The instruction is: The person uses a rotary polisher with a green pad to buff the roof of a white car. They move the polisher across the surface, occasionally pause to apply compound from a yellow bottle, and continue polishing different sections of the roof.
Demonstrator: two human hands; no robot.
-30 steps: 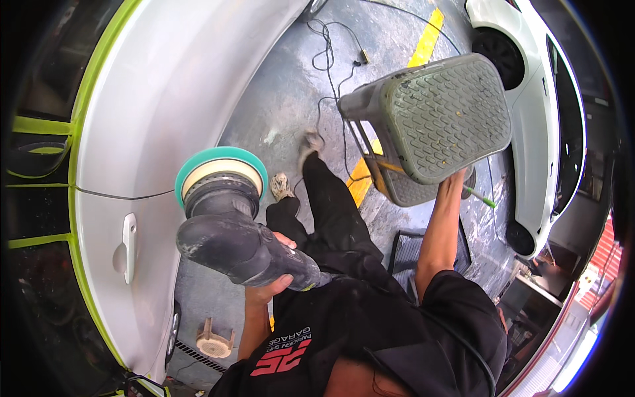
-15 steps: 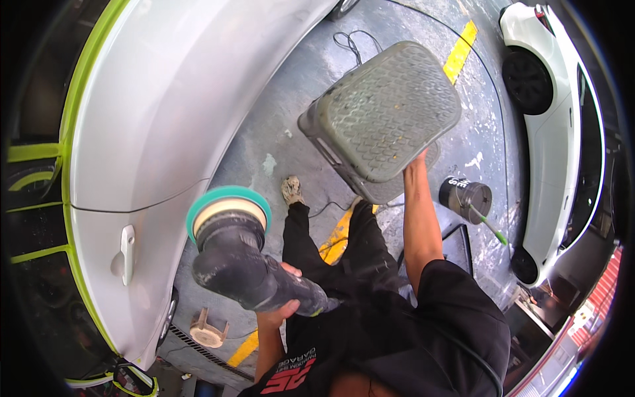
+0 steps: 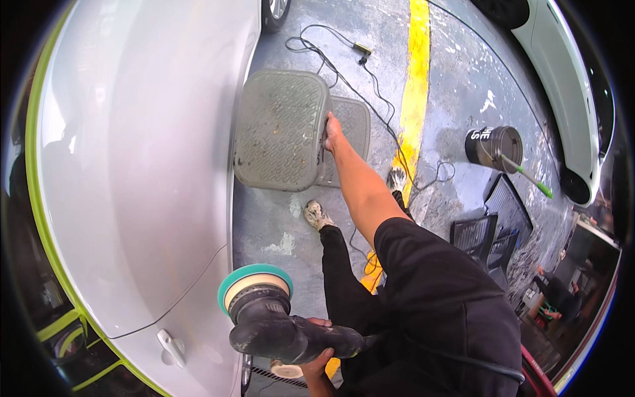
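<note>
My right hand (image 3: 333,127) grips the edge of a grey plastic step stool (image 3: 281,130), held out at arm's length beside the silver car's side (image 3: 139,172). My left hand (image 3: 316,360) holds a black machine polisher (image 3: 284,331) by its body. Its teal-rimmed foam pad (image 3: 253,281) faces upward, close to the car's lower panel but apart from it. A silver door handle (image 3: 170,345) sits just left of the polisher. My legs in dark trousers and my two shoes (image 3: 319,215) stand on the wet concrete between both hands.
A yellow floor line (image 3: 415,92) runs past a black power cable (image 3: 370,86). A dark bucket (image 3: 495,147) with a green-handled stick stands at the right, next to black floor mats (image 3: 493,221). A white car (image 3: 562,86) is parked at far right.
My right hand has swung the stool from the right across to the left, toward the silver car, and lower. The polisher has dropped lower in view.
</note>
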